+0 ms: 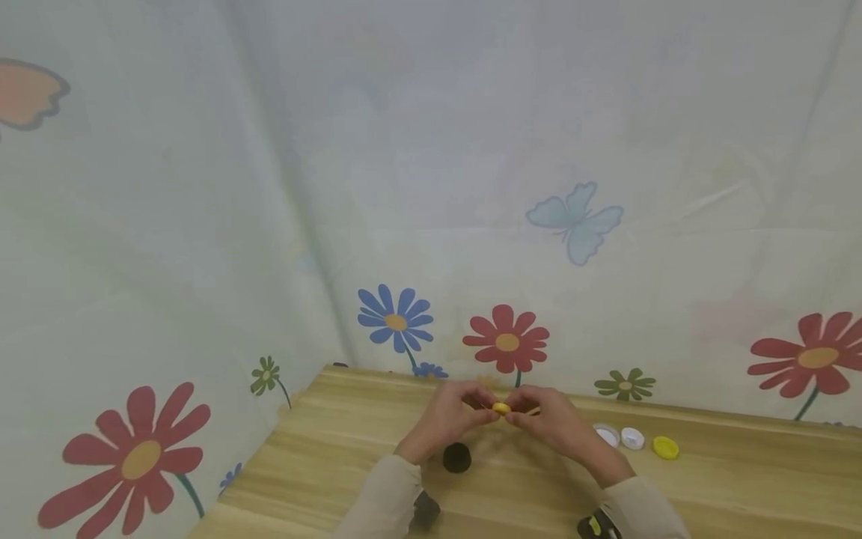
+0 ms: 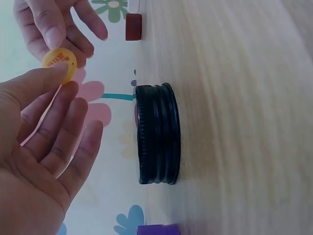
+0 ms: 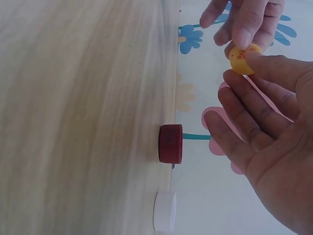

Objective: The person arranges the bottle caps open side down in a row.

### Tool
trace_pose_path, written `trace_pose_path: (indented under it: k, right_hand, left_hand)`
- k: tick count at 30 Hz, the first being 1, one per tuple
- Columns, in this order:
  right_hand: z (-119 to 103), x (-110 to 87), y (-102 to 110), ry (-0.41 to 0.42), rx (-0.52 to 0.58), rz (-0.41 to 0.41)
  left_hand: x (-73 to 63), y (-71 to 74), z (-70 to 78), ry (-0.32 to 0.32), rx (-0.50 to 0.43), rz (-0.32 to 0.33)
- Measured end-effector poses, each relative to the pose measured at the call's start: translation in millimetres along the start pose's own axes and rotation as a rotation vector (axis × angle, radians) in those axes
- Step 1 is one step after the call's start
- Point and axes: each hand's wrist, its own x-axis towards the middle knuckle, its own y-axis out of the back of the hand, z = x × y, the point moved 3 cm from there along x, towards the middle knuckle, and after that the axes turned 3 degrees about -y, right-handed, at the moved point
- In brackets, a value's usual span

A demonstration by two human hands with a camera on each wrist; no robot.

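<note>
Both hands pinch one small round yellow bottle cap (image 1: 501, 409), raised above the table; orange-red print shows on its flat top in the wrist views. My left hand (image 1: 450, 413) has its thumb and fingertip on one side of the cap, and my right hand (image 1: 554, 423) grips the opposite side the same way. The other fingers spread loosely away from it. Below the left hand sits a ridged black cap (image 2: 159, 134) on the wood. A dark red cap (image 3: 170, 144) stands under the right hand; that hand hides it in the head view.
On the wooden table (image 1: 350, 427), right of the right forearm, lie a white lid (image 1: 607, 435), a smaller white cap (image 1: 632, 438) and a yellow lid (image 1: 665, 448). A purple object (image 2: 157, 230) shows at the left wrist view's edge. A flower-printed cloth (image 1: 431, 187) hangs behind the table.
</note>
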Motion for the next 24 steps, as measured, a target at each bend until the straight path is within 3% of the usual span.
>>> trace_pose_path:
  k: [7, 15, 21, 24]
  right_hand:
    - [0.9, -4.3, 2.5, 0.022, 0.009, 0.025]
    - [1.1, -5.0, 1.6, -0.015, 0.034, 0.035]
    - [1.2, -5.0, 1.0, -0.025, 0.040, 0.036]
    - [2.5, -4.7, 0.4, -0.025, 0.048, 0.030]
  left_hand:
    - [-0.8, -0.5, 2.6, -0.023, -0.005, -0.015]
    - [-0.9, -3.9, 2.0, -0.016, -0.053, -0.023]
    - [-0.4, -4.4, 2.9, -0.069, -0.008, -0.048]
    - [-0.5, -4.6, 2.2, -0.064, 0.017, -0.059]
